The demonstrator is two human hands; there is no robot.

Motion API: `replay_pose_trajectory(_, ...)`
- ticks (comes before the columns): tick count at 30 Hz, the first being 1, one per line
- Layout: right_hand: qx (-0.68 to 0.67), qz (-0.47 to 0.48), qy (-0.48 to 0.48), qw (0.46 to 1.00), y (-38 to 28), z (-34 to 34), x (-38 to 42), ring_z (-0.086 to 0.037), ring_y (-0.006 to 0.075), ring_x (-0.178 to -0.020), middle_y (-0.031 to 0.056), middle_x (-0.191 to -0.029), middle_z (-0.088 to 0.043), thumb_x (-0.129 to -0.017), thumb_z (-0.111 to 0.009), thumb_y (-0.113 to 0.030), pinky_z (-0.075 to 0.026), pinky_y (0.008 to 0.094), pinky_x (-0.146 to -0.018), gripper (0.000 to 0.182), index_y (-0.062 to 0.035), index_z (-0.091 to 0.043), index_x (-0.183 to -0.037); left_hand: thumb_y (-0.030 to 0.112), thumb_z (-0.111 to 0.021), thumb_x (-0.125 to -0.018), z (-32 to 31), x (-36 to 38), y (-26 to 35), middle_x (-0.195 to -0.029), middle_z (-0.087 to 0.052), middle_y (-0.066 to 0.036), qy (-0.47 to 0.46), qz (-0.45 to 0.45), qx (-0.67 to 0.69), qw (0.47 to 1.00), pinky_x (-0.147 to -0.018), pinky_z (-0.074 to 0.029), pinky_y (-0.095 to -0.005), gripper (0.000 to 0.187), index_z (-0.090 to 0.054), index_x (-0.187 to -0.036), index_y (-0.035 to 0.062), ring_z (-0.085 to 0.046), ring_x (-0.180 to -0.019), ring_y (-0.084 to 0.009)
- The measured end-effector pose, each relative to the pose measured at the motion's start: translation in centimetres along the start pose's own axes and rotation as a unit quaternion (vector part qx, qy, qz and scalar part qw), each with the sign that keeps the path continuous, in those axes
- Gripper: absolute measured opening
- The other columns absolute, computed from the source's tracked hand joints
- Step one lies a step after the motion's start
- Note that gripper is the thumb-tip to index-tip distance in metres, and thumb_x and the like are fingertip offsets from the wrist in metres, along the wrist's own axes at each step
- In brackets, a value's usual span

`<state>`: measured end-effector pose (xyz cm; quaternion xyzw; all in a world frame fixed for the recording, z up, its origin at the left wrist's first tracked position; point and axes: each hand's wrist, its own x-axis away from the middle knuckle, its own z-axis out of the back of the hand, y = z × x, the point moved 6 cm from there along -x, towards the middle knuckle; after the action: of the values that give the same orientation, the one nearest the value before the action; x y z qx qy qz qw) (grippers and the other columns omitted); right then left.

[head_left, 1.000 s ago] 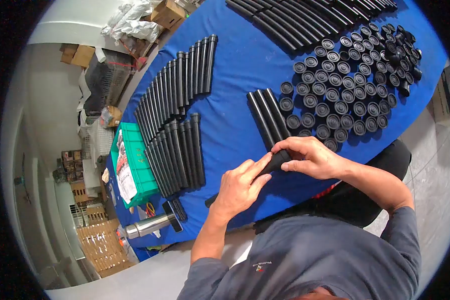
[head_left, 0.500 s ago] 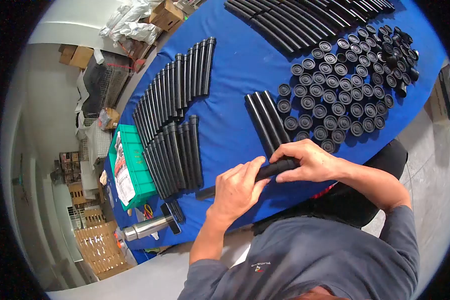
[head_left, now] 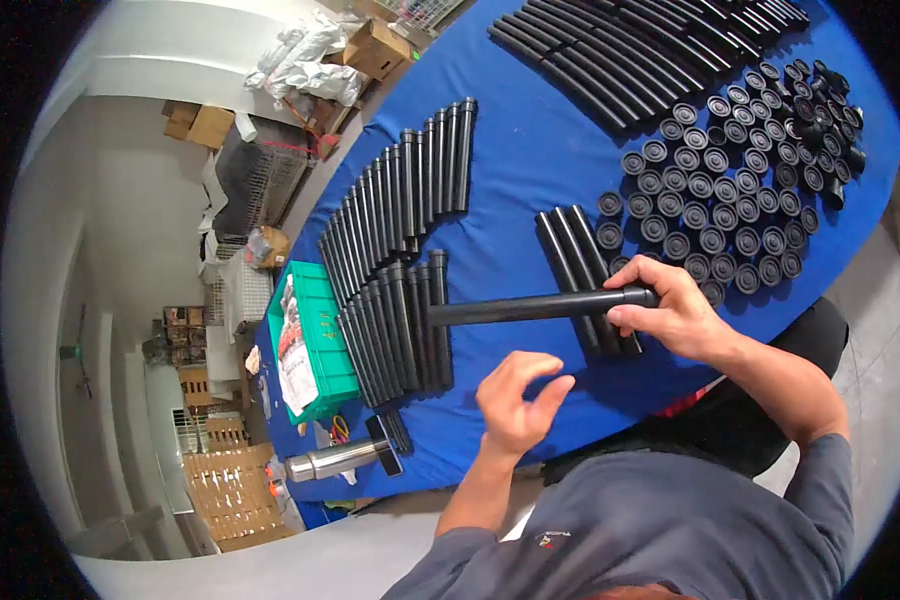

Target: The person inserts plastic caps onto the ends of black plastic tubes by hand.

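My right hand (head_left: 675, 308) grips one end of a black tube (head_left: 525, 306), fingers wrapped round its wider capped end. The tube points left over the blue cloth, and its far end overlaps the front row of capped tubes (head_left: 398, 325) in this view. My left hand (head_left: 520, 405) is below the tube and apart from it, holding nothing, with thumb and fingers apart. Behind the held tube lie a few loose black tubes (head_left: 570, 262) side by side. Many round black caps (head_left: 712, 240) with ringed tops spread over the cloth beyond my right hand.
A second row of capped tubes (head_left: 410, 185) lies farther back. More black tubes (head_left: 600, 70) are stacked at the far edge. On the left are a green crate (head_left: 332, 352), a steel bottle (head_left: 330, 461) and scissors (head_left: 340, 428). The blue cloth (head_left: 530, 150) covers the table.
My left hand has let go of the tube and drawn away from it. My right hand has lifted the tube, which now lies nearly level across the view.
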<state>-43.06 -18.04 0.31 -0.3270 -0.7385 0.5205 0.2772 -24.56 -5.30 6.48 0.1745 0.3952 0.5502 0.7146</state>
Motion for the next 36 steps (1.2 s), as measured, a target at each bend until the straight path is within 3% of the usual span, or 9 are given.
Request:
replay_pose_trajectory(1, 0.000, 0.014, -0.003, 1.000, 0.0, 0.0, 0.0, -0.063, 0.0063, -0.071, 0.0004, -0.080, -0.068, -0.091, -0.076, -0.013, -0.050, 0.0252, -0.062, 0.027, -0.0024, -0.064, -0.113, 0.022, -0.084, -0.085, -0.8, 1.1, -4.0, -0.111, -0.070, -0.015, -0.013, 0.154, 0.222, 0.963, -0.080, -0.058, -0.0382, 0.044, -0.064, -0.119, 0.0026, -0.069, -0.096, -0.0318)
replay_pose_trajectory(2, 0.029, 0.018, -0.010, 0.999, -0.2, -0.3, 0.2, -0.063, 0.0060, -0.072, 0.0005, -0.079, -0.069, -0.091, -0.076, -0.012, -0.050, 0.0253, -0.062, 0.025, -0.0022, -0.065, -0.111, 0.023, -0.082, -0.088, -2.5, 2.4, -6.8, -0.116, -0.069, -0.017, -0.026, 0.296, 0.428, 0.853, -0.083, -0.059, -0.0394, 0.048, -0.062, -0.126, 0.0036, -0.069, -0.103, -0.0326)
replay_pose_trajectory(4, 0.053, 0.024, -0.025, 0.998, -0.5, -1.4, 0.7, -0.064, 0.0089, -0.073, 0.0026, -0.078, -0.067, -0.088, -0.077, -0.011, -0.051, 0.0276, -0.064, 0.025, -0.0014, -0.065, -0.109, 0.031, -0.077, -0.092, -3.6, 1.7, -6.8, -0.137, -0.059, -0.022, -0.012, 0.221, 0.588, 0.778, -0.093, -0.059, -0.0480, 0.059, -0.054, -0.142, 0.0124, -0.063, -0.122, -0.0346)
replay_pose_trajectory(6, 0.225, 0.208, -0.043, 0.951, -0.5, -2.3, 1.1, -0.069, 0.0300, -0.082, 0.0159, -0.089, -0.066, -0.083, -0.079, -0.013, -0.054, 0.0371, -0.069, 0.032, -0.0008, -0.064, -0.109, 0.033, -0.076, -0.092, -4.4, 2.7, -8.6, -0.146, -0.053, -0.024, 0.006, 0.246, 0.650, 0.719, -0.096, -0.058, -0.0518, 0.062, -0.051, -0.146, 0.0172, -0.058, -0.129, -0.0373)
replay_pose_trajectory(10, 0.290, 0.209, -0.098, 0.929, 0.8, -3.4, 1.5, -0.068, 0.0369, -0.089, 0.0198, -0.098, -0.066, -0.083, -0.079, -0.019, -0.054, 0.0447, -0.073, 0.041, 0.0005, -0.060, -0.114, 0.026, -0.075, -0.093, -6.8, 6.8, -12.2, -0.148, -0.052, -0.024, 0.019, 0.271, 0.763, 0.587, -0.104, -0.053, -0.0543, 0.051, -0.056, -0.139, 0.0142, -0.055, -0.132, -0.0423)
replay_pose_trajectory(16, 0.221, 0.116, -0.100, 0.963, 0.7, -2.8, 1.0, -0.067, 0.0395, -0.088, 0.0218, -0.094, -0.067, -0.088, -0.073, -0.023, -0.052, 0.0463, -0.077, 0.035, 0.0031, -0.063, -0.108, 0.014, -0.075, -0.092, -6.5, 6.6, -11.4, -0.148, -0.054, -0.019, 0.044, 0.255, 0.758, 0.599, -0.102, -0.054, -0.0519, 0.045, -0.060, -0.134, 0.0132, -0.056, -0.131, -0.0428)
replay_pose_trajectory(24, 0.264, 0.246, -0.079, 0.929, 1.5, -3.2, 1.7, -0.063, 0.0355, -0.075, 0.0158, -0.093, -0.060, -0.095, -0.069, -0.022, -0.051, 0.0449, -0.065, 0.030, -0.0020, -0.058, -0.114, 0.025, -0.079, -0.089, -6.2, 7.3, -12.0, -0.144, -0.059, -0.014, 0.039, 0.243, 0.727, 0.641, -0.108, -0.051, -0.0465, 0.045, -0.065, -0.132, 0.0195, -0.059, -0.130, -0.0339)
replay_pose_trajectory(31, 0.273, 0.255, -0.074, 0.925, 1.1, -3.3, 1.8, -0.063, 0.0387, -0.087, 0.0176, -0.096, -0.060, -0.092, -0.070, -0.019, -0.053, 0.0476, -0.070, 0.027, -0.0030, -0.058, -0.110, 0.022, -0.078, -0.089, -6.2, 6.8, -11.5, -0.143, -0.060, -0.013, 0.046, 0.258, 0.734, 0.627, -0.105, -0.055, -0.0458, 0.045, -0.064, -0.131, 0.0140, -0.059, -0.130, -0.0327)
replay_pose_trajectory(36, 0.407, 0.320, -0.131, 0.845, 1.9, -4.9, 2.2, -0.065, 0.0334, -0.097, 0.0142, -0.112, -0.059, -0.089, -0.070, -0.011, -0.060, 0.0420, -0.072, 0.032, -0.0023, -0.056, -0.116, 0.018, -0.076, -0.091, -6.2, 6.1, -11.3, -0.140, -0.062, -0.013, 0.087, 0.240, 0.779, 0.573, -0.113, -0.047, -0.0480, 0.038, -0.063, -0.126, 0.0131, -0.058, -0.130, -0.0336)
